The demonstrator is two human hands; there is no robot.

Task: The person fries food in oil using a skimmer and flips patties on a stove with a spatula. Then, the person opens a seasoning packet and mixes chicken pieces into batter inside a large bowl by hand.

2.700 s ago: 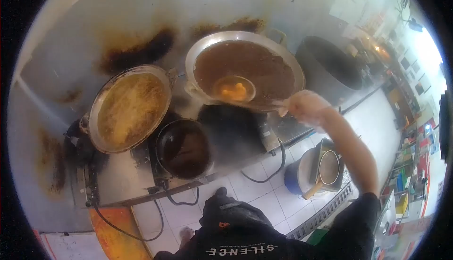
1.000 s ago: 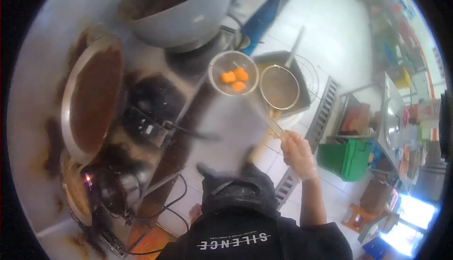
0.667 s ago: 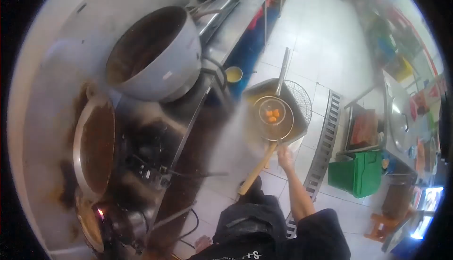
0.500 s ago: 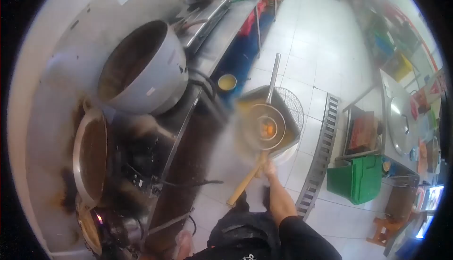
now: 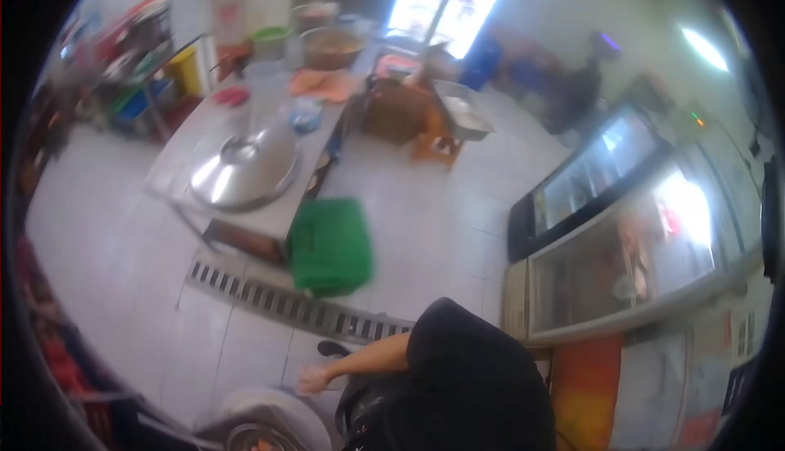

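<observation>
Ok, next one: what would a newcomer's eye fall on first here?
Probably the bright green bin beside the floor drain, then the shiny domed lid on the table at upper left. The glaring panes at the top also draw the eye. Lower down, the right hand is near a strainer with orange pieces, cut off by the bottom edge.

At eight o'clock, a green bin is seen beside a floor grate; at three, glass-fronted cabinets are seen.
</observation>
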